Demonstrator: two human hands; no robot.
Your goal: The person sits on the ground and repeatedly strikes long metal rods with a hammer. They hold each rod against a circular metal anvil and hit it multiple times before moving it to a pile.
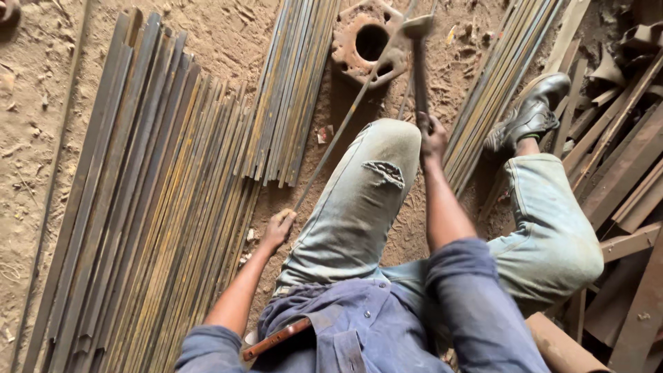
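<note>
While the person sits on the dirt with knees spread, the left hand [277, 228] is clenched around the near end of a thin steel rod [345, 121]. That rod has its long axis on a diagonal: it runs from the fist, low and left of the left knee, up and to the right, pointing away from the body toward a rusty iron block [364, 41] with a round hole, and its far end lies across that block. Left of the hand, a wide bed of flat metal strips [138, 207] lies on the ground, all laid roughly parallel and pointing away from the person with a slight lean to the right; a second, shorter bundle of strips [290, 90] sits just beyond it, near the block. Moving right, the right hand [432, 135] is closed tight around the handle of a hammer [418, 62], held nearly upright in the view, its long axis running away from the person, its head at the far end just beside the block and over the rod. Further right, another bundle of long strips [497, 83] slants under the raised right leg, beside a black shoe [530, 110]. At the far right, rusted angle irons and scrap bars [621, 173] lie heaped. The ground [41, 103] is sandy, packed earth littered with chips
</note>
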